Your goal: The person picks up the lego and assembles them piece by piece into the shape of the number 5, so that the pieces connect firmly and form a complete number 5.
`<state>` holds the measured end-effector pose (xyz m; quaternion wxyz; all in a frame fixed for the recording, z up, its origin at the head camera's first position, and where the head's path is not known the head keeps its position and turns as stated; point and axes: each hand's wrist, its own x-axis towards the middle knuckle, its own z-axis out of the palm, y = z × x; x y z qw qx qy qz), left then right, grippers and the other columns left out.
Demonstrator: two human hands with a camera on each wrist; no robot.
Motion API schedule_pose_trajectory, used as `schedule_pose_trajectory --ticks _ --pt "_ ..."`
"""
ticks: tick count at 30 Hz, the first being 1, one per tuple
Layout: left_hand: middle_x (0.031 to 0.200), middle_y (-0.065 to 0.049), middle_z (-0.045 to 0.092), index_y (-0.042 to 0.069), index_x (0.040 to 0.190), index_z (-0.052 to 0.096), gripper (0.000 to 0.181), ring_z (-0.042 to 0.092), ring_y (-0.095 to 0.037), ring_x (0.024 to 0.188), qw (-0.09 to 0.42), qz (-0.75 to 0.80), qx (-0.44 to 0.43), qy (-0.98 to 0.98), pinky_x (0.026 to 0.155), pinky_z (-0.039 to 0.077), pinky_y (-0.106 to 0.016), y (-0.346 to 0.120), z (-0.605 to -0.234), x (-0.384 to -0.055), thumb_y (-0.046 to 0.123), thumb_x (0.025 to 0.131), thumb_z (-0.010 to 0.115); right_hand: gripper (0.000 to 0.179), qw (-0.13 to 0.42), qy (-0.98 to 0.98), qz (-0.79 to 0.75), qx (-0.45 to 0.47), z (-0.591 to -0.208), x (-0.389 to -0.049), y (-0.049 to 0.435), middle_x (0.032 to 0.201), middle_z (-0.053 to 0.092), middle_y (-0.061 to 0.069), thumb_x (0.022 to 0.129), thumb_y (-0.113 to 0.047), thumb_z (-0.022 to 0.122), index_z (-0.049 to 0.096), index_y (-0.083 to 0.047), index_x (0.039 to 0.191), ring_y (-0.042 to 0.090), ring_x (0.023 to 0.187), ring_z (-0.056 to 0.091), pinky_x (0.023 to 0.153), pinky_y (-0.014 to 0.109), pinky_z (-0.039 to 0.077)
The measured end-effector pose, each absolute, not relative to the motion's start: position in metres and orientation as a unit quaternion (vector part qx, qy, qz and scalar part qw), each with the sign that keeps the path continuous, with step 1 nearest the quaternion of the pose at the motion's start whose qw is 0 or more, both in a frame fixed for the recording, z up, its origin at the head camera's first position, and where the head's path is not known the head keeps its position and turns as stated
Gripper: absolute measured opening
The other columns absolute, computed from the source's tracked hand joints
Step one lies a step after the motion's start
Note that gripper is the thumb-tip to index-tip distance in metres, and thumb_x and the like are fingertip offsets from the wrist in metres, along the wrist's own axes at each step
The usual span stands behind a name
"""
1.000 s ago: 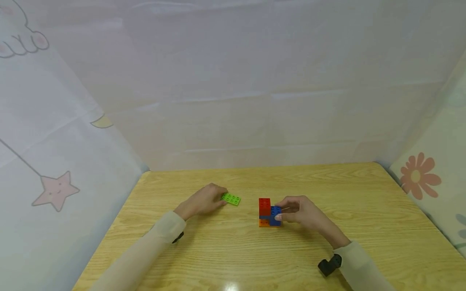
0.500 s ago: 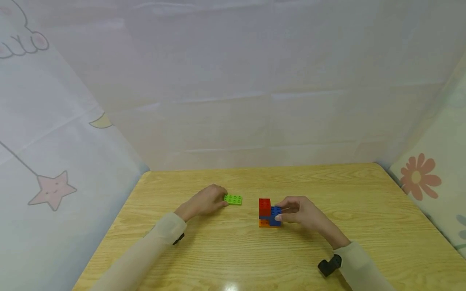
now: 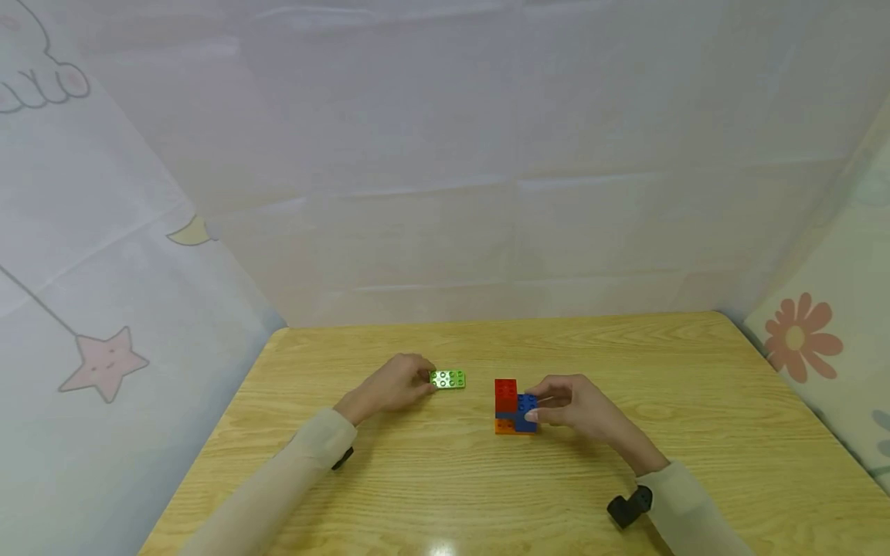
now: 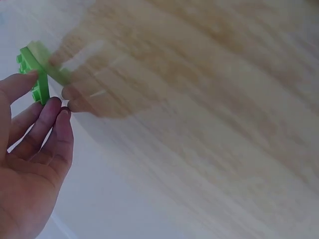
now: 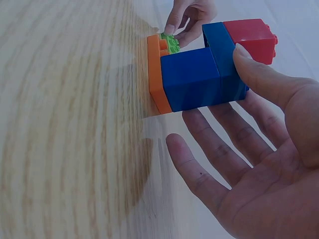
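In the head view my left hand (image 3: 396, 384) pinches a thin green building brick (image 3: 448, 379) by its left end. Thumb and fingertips grip the brick from both faces in the left wrist view, close over its reflection in the tabletop. To the right stands a small stack: an orange plate (image 5: 155, 79) at the bottom, a blue brick (image 5: 192, 79) on it, a thinner blue piece (image 5: 220, 47) above and a red brick (image 5: 249, 35) on top. My right hand (image 3: 584, 407) holds the stack's blue part from the right, thumb on the upper blue piece.
The wooden table (image 3: 445, 479) has a glossy surface. Behind it hangs a pale cloth wall (image 3: 445, 232), with printed side panels left and right. A black wrist device (image 3: 630, 507) sits at my right sleeve.
The green brick has turned from slanted to nearly level with the table's back edge and shifted slightly right, with my left hand. My right hand and the stack have stayed in place.
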<state>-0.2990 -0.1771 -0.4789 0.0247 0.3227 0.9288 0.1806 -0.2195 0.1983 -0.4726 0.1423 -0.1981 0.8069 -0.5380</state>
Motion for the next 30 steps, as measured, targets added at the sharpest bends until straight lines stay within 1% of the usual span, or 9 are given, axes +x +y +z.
schedule_pose_trajectory --ticks 3,7,12,14,16,18,21,25,30 --pt "0.112 -0.006 0.076 0.004 0.125 0.074 0.032 0.071 -0.016 0.1 0.024 0.165 0.331 0.929 0.087 0.061 -0.035 -0.176 -0.479 -0.3 0.023 0.1 0.074 0.035 0.142 0.806 -0.539 -0.198 -0.473 -0.22 0.198 0.132 0.07 0.019 0.096 -0.026 0.079 0.073 -0.007 0.124 0.035 0.12 0.071 0.089 0.034 0.064" --pt "0.115 -0.007 0.074 0.005 0.129 0.073 0.035 0.068 -0.016 0.101 0.025 0.144 0.339 0.93 0.089 0.059 -0.036 -0.175 -0.48 -0.301 0.027 0.101 0.072 0.035 0.144 0.805 -0.541 -0.197 -0.473 -0.22 0.198 0.132 0.07 0.018 0.096 -0.026 0.079 0.073 -0.007 0.124 0.034 0.12 0.071 0.09 0.034 0.064" --pt "0.126 -0.01 0.072 0.004 0.134 0.07 0.043 0.068 -0.024 0.114 0.02 0.123 0.348 0.929 0.099 0.058 -0.042 -0.17 -0.48 -0.3 0.032 0.102 0.072 0.035 0.145 0.805 -0.54 -0.198 -0.474 -0.22 0.198 0.132 0.071 0.018 0.096 -0.026 0.079 0.073 -0.007 0.125 0.034 0.12 0.071 0.09 0.035 0.064" --pt "0.13 -0.011 0.071 0.004 0.134 0.07 0.044 0.066 -0.027 0.121 0.016 0.113 0.349 0.93 0.104 0.057 -0.044 -0.169 -0.481 -0.3 0.034 0.102 0.071 0.035 0.144 0.806 -0.539 -0.199 -0.474 -0.22 0.198 0.131 0.071 0.018 0.096 -0.026 0.079 0.073 -0.007 0.125 0.034 0.12 0.071 0.09 0.034 0.064" --pt "0.131 -0.012 0.071 0.005 0.132 0.072 0.042 0.065 -0.029 0.124 0.013 0.105 0.349 0.931 0.106 0.056 -0.045 -0.168 -0.481 -0.3 0.035 0.102 0.071 0.035 0.143 0.806 -0.539 -0.199 -0.474 -0.221 0.198 0.131 0.07 0.018 0.096 -0.027 0.079 0.073 -0.007 0.125 0.034 0.12 0.071 0.09 0.034 0.064" --pt "0.129 -0.012 0.071 0.005 0.129 0.073 0.041 0.065 -0.029 0.123 0.007 0.097 0.351 0.931 0.105 0.056 -0.044 -0.167 -0.482 -0.3 0.036 0.102 0.07 0.035 0.142 0.806 -0.538 -0.2 -0.474 -0.221 0.198 0.131 0.07 0.018 0.096 -0.027 0.079 0.073 -0.008 0.125 0.034 0.12 0.071 0.089 0.034 0.064" --pt "0.124 -0.011 0.072 0.005 0.127 0.074 0.039 0.066 -0.025 0.115 0.001 0.097 0.353 0.931 0.099 0.058 -0.041 -0.167 -0.483 -0.3 0.035 0.102 0.071 0.035 0.141 0.806 -0.539 -0.2 -0.475 -0.221 0.198 0.131 0.071 0.018 0.096 -0.028 0.079 0.073 -0.008 0.124 0.033 0.119 0.072 0.09 0.035 0.064" --pt "0.119 -0.008 0.071 0.004 0.128 0.072 0.04 0.064 -0.018 0.106 0.0 0.099 0.346 0.933 0.09 0.058 -0.036 -0.167 -0.484 -0.298 0.034 0.104 0.069 0.035 0.141 0.808 -0.537 -0.197 -0.478 -0.221 0.198 0.131 0.071 0.016 0.095 -0.029 0.08 0.074 -0.009 0.123 0.03 0.117 0.072 0.09 0.036 0.064" --pt "0.122 -0.012 0.072 0.0 0.13 0.069 0.041 0.067 -0.022 0.109 -0.004 0.114 0.336 0.935 0.093 0.059 -0.038 -0.166 -0.483 -0.296 0.032 0.104 0.067 0.036 0.142 0.806 -0.54 -0.198 -0.478 -0.221 0.199 0.131 0.071 0.016 0.095 -0.03 0.08 0.074 -0.009 0.124 0.03 0.118 0.072 0.09 0.035 0.064"
